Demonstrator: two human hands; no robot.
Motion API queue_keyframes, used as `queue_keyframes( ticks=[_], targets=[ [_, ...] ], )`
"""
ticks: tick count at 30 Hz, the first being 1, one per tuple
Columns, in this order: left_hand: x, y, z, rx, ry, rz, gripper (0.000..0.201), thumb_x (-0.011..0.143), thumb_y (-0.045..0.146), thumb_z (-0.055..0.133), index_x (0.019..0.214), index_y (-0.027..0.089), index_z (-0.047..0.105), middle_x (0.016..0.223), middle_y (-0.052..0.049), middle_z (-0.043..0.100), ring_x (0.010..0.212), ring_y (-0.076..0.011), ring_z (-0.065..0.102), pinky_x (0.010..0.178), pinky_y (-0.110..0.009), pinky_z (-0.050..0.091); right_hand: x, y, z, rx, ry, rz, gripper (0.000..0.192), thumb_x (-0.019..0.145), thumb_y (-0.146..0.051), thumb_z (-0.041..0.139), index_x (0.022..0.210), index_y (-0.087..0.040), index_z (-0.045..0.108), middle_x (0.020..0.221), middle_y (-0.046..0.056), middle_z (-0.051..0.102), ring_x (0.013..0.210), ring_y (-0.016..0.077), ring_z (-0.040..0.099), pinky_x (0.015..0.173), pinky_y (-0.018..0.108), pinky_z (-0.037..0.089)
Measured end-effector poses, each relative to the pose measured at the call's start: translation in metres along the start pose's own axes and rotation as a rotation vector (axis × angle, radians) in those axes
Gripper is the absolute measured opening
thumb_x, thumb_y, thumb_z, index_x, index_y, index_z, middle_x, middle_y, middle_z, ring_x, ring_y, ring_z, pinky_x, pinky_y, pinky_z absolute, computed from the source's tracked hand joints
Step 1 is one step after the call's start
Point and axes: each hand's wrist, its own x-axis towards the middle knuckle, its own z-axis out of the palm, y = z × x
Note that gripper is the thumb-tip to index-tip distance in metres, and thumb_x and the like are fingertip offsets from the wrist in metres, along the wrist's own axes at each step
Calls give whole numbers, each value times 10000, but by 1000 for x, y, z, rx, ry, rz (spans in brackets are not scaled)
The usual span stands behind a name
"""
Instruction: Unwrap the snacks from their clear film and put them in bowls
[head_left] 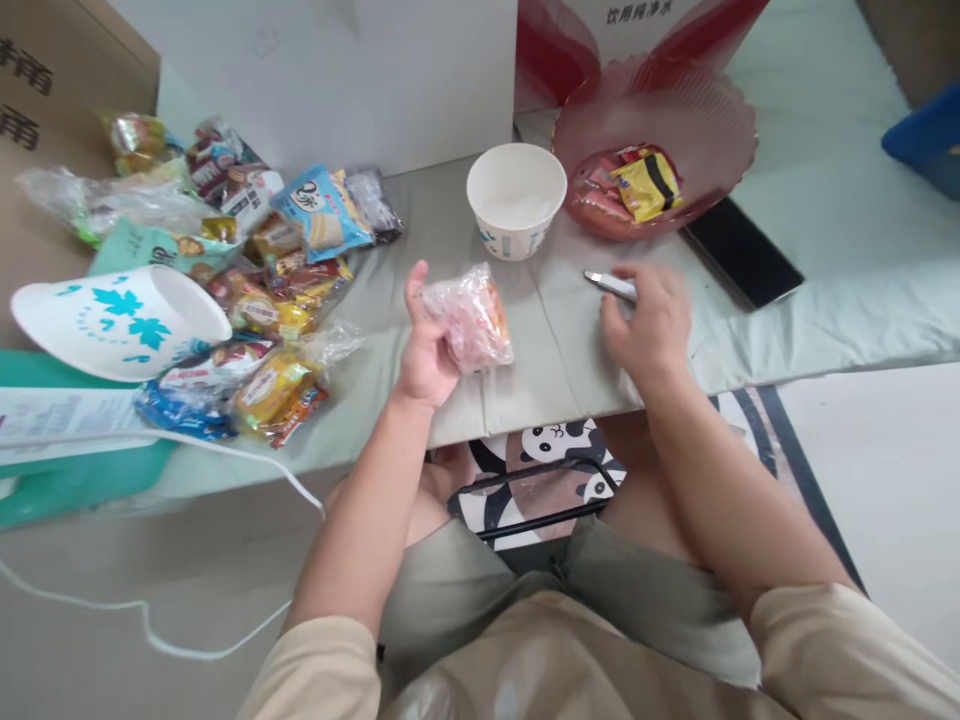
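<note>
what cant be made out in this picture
All in the head view:
left hand: most fingers hidden by the wrapped packet
silver tool: rear end hidden by the right hand
phone: upper end hidden by the pink bowl
blue object: cut off by the right edge

Your upright round white cup [514, 215] looks like smooth, matt paper. Nearer you than the cup, your squarish pink-and-orange packet [476, 320] has glossy, crinkled clear plastic; right of the cup, your slim silver tool [611, 284] resembles smooth metal. Beneath the cup, the pale green counter [559, 340] wears creased matt cloth.
</note>
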Motion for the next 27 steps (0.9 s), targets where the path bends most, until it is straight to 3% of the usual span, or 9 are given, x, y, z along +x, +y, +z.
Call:
queue_keyframes(
  ticks=[2,4,7,9,12,16,19,23,27],
  targets=[
    [1,2,0,-48,5,3,501,685,579,754,1103,330,637,973,1,706,883,-207,699,751,-343,583,2,16,-4,-120,-24,63,327,833,-255,569,1137,-170,654,1157,179,683,1135,354,591,999,551,447],
    [2,2,-1,-47,12,-41,552,694,740,680,1008,287,651,916,-22,711,872,-226,706,750,-366,584,3,24,-6,-165,-66,106,283,835,-266,575,1084,-170,669,1187,184,684,1142,373,589,996,565,437],
    [5,0,-3,0,29,-107,578,648,747,717,966,269,649,871,-25,709,853,-231,713,746,-374,579,2,20,-9,-100,-80,131,196,874,-298,562,1002,-184,656,1083,165,704,1072,352,624,958,539,459],
    [5,-3,-5,14,38,-99,554,618,663,793,984,281,626,896,-6,705,869,-220,714,758,-361,575,-2,8,-9,79,-72,124,188,915,-349,554,1004,-199,625,964,120,701,944,291,657,885,470,498],
    [5,-11,-8,71,24,-19,571,635,563,856,1066,323,568,951,27,672,871,-188,697,782,-339,567,-13,-19,-8,570,-129,99,251,986,-474,512,1019,-230,561,873,37,683,705,169,641,696,332,520],
    [4,-23,-11,307,-56,151,690,666,506,896,1209,351,500,1049,19,622,977,-175,662,912,-340,531,-27,-55,-3,1045,-282,52,370,988,-625,499,1064,-263,513,1003,11,694,615,93,616,589,260,502],
    [1,-26,-11,435,-135,198,879,662,492,912,1373,363,412,1145,-18,611,1088,-213,645,1004,-391,499,-29,-69,-1,1083,-342,53,453,937,-709,531,1109,-291,547,1068,3,666,639,88,587,626,275,519],
    [-4,-22,-11,470,-278,188,866,718,455,874,1427,389,381,1250,-45,603,1067,-221,661,967,-409,524,-26,-75,-5,1026,-431,99,513,903,-759,537,1080,-286,629,748,-25,564,593,116,502,607,288,484],
    [-4,-17,-12,391,-324,119,885,655,393,910,1415,366,458,1251,-54,624,1097,-255,665,960,-418,534,-24,-78,-10,953,-362,181,520,877,-747,589,986,-247,685,584,-42,464,549,124,461,582,292,440]
  ],
)
